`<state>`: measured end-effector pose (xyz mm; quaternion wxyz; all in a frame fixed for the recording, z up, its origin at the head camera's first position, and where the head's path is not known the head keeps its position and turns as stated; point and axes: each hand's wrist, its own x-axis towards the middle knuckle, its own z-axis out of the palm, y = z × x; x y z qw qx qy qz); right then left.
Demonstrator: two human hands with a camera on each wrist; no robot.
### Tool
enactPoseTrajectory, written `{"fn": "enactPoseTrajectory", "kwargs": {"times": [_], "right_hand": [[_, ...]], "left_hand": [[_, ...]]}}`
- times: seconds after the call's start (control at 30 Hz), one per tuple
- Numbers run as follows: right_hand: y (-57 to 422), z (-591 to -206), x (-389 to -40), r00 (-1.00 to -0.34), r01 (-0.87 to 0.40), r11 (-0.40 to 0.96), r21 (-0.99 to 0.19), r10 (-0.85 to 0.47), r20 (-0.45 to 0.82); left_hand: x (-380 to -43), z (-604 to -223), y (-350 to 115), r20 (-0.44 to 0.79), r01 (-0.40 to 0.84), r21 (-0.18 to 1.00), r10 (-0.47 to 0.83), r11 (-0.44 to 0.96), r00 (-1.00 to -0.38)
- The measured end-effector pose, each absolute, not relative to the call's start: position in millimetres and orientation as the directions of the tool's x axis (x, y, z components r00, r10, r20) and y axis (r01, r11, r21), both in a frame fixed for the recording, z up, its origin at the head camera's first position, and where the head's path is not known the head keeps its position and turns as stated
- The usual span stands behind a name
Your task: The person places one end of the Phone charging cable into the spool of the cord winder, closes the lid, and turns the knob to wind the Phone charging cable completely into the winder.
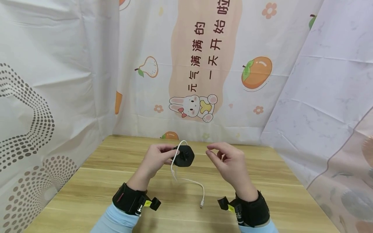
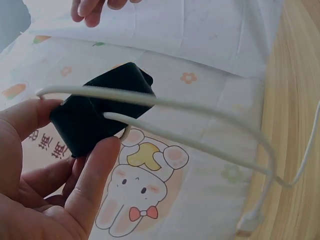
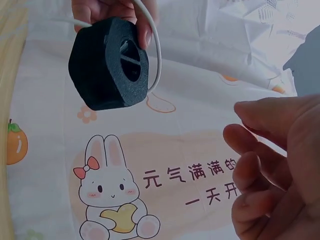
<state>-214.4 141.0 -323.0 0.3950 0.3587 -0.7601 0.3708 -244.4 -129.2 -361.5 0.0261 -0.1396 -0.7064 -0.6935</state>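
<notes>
My left hand (image 1: 154, 160) pinches a black hexagonal block (image 1: 190, 159) between thumb and fingers, above the table. In the right wrist view, the block (image 3: 92, 70) has a round recess in its face with a bar across it. A white cable (image 2: 200, 107) comes out of the block and loops beside it. One cable end hangs down to a small plug (image 1: 202, 204); the left wrist view shows another, wider plug (image 2: 250, 222), blurred. To the right of the block, apart from it, my right hand (image 1: 231, 161) hovers with loosely bent fingers and holds nothing.
Below the hands lies a wood-grain table (image 1: 116, 191). Printed white cloth (image 1: 140, 94) hangs behind it, with more cloth on the left and right. Each wrist wears a black strap (image 1: 128, 199) with a small camera.
</notes>
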Motion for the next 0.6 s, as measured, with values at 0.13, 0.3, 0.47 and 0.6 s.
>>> {"fn": "enactPoseTrajectory", "kwargs": {"times": [0.13,0.3,0.47,0.6], "right_hand": [[142.2,-325.9,-216.5,-0.442,-0.837,0.487,-0.250,-0.331,0.833],[139.6,-328.3,-218.0,-0.398,-0.854,0.492,-0.166,-0.416,0.817],[135.2,-334.0,-222.4,-0.319,-0.881,0.469,-0.071,-0.476,0.820],[130.9,-339.3,-226.5,-0.317,-0.892,0.449,-0.061,-0.522,0.792]], "left_hand": [[-246.0,-362.5,-128.9,0.219,0.221,0.975,0.195,-0.007,-0.956],[-245.7,-362.4,-128.0,0.203,0.209,0.978,0.215,0.008,-0.955],[-245.1,-362.0,-127.2,0.194,0.202,0.979,0.238,0.011,-0.952],[-244.6,-362.2,-126.4,0.198,0.208,0.978,0.259,0.009,-0.945]]}}
